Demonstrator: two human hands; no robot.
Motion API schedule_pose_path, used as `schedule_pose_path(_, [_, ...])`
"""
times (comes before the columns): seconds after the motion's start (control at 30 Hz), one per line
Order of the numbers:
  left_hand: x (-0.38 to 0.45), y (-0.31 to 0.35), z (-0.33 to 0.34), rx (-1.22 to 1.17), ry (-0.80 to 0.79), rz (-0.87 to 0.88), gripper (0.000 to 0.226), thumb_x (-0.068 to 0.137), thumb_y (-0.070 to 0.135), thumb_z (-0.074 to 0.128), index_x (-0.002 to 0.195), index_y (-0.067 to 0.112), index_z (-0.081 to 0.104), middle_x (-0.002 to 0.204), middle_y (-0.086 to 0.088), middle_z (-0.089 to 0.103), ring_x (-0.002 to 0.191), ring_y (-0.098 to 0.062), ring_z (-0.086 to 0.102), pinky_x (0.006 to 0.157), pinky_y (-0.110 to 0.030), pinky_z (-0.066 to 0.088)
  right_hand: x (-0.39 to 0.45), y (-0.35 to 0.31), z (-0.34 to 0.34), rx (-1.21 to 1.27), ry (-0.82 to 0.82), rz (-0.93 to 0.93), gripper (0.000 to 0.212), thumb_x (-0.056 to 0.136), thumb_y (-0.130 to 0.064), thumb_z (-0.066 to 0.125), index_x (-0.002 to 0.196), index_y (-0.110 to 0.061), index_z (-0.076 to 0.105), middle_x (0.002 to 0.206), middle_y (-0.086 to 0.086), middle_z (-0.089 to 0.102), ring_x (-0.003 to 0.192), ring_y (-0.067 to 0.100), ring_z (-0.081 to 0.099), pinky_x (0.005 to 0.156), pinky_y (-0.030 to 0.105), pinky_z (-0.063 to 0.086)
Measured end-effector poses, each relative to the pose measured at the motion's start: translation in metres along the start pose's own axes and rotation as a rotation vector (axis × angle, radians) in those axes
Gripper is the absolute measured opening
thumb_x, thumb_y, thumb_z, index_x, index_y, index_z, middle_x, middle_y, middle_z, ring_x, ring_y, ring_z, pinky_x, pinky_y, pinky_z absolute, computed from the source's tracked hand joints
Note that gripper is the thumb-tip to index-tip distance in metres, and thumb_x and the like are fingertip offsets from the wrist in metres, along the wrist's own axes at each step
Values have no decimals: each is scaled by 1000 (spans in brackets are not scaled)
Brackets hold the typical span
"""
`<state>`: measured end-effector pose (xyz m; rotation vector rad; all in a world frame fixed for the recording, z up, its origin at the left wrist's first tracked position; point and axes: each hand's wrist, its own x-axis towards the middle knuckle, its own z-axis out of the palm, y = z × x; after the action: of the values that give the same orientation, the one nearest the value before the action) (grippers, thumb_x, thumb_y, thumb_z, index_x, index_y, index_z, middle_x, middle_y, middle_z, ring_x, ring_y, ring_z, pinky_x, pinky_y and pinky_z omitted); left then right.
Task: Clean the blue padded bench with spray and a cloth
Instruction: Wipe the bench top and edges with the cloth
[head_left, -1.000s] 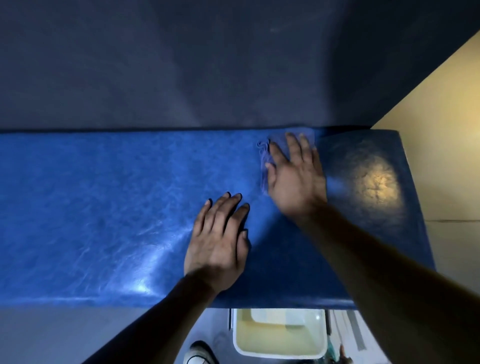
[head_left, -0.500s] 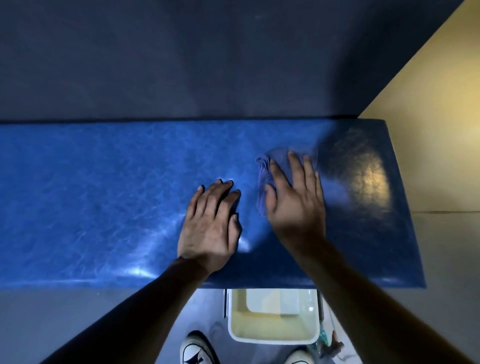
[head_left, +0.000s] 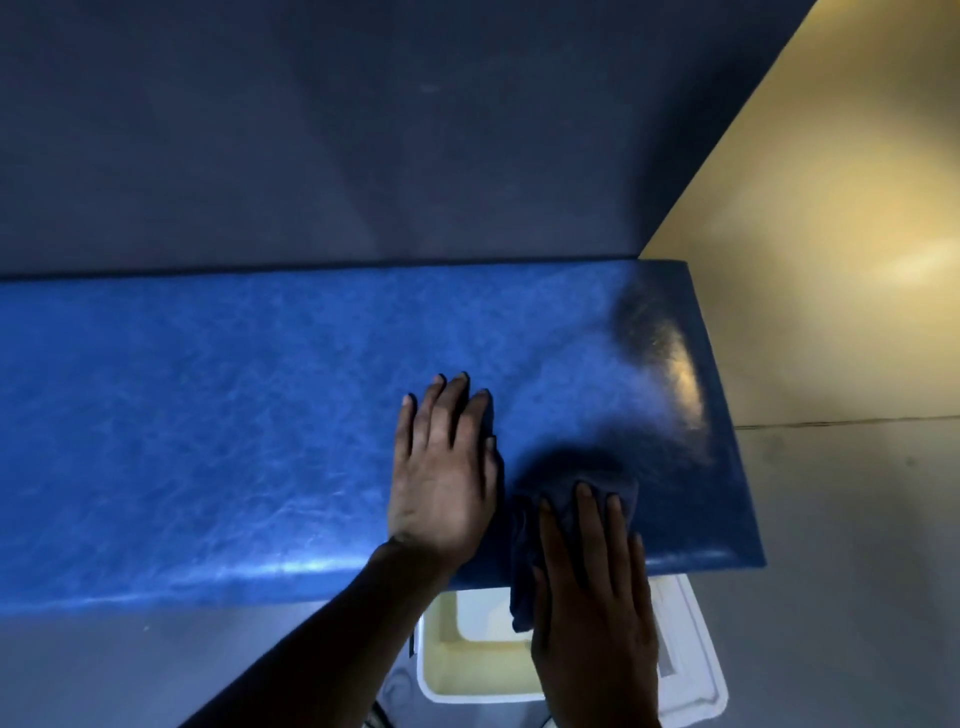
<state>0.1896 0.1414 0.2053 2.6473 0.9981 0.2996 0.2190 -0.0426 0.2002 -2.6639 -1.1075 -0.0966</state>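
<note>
I see my right hand (head_left: 592, 587), fingers flat, pressing the cloth (head_left: 524, 561) at the bench (head_left: 208, 415) front edge, right end; unwiped length runs left, past my flat, spread left hand (head_left: 441, 478).

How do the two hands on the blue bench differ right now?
The right hand presses a dark cloth; the left hand lies bare. The right hand reaches over the bench's near edge; the left hand sits farther in. Both have straight fingers, palms down.

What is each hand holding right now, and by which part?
Nothing is gripped. The right hand presses flat on the blue cloth at the bench front edge; the left hand rests flat on bare padding.
</note>
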Motion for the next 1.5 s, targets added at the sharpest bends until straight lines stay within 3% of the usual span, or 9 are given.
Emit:
schedule_pose_path(0.2, [0,-2,11,64,-11,-8,52,99,32,37,147,16,49,159,-8,40,153,-27,27,125,-53,21,28,10,6,-21,-58,-85,54,94,-29,47,147,-20,52,161,14,37,151,37,30,115,59,36])
schedule_pose_path(0.4, [2,-3,16,74,14,-9,52,97,30,40,145,15,51,158,-9,41,153,-28,29,125,-53,21,125,17,9,-81,-213,-101,68,87,-37,49,152,-20,40,164,16,29,155,35,19,122,57,25])
schedule_pose_path(0.53, [1,-2,17,77,21,-8,52,96,29,42,145,15,51,158,-8,42,153,-28,30,124,-54,22,182,23,21,-67,-157,-152,53,101,-33,32,148,-14,49,159,19,38,151,38,28,119,58,27])
schedule_pose_path(0.67, [2,-2,18,87,30,-10,52,95,29,41,145,15,52,158,-8,42,152,-28,31,124,-54,23,229,31,22,-113,-253,-222,63,94,-39,27,151,-18,44,161,15,36,152,36,26,123,54,23])
schedule_pose_path(0.77, [3,-3,19,83,31,-6,52,95,28,40,145,15,51,158,-8,42,152,-28,30,124,-54,23,265,32,22,-147,-353,-228,65,93,-39,35,156,-22,33,163,12,27,154,33,16,125,50,14])
schedule_pose_path(0.87, [2,-4,19,84,41,2,52,95,28,40,145,15,51,158,-8,41,152,-28,30,124,-55,22,282,32,22,-104,-347,-186,59,95,-38,41,153,-25,36,159,8,30,151,31,20,125,47,15])
schedule_pose_path(1.07, [1,-1,17,81,48,1,52,95,30,41,144,15,51,156,-8,43,151,-30,32,124,-53,21,233,38,10,28,-319,-73,54,104,-37,33,158,-28,30,170,4,14,157,27,5,127,46,8])
schedule_pose_path(1.27, [-1,-1,13,95,32,-2,51,97,30,39,144,15,49,156,-9,42,151,-30,31,125,-53,20,130,48,0,80,-125,-48,54,99,-39,41,150,-22,48,162,11,36,152,33,27,121,51,27])
schedule_pose_path(1.5, [2,17,10,-14,177,-5,36,100,21,51,134,13,60,148,-10,53,143,-29,45,123,-53,23,25,83,-20,23,-130,3,57,99,-29,48,154,-22,41,166,10,28,157,29,14,120,51,30])
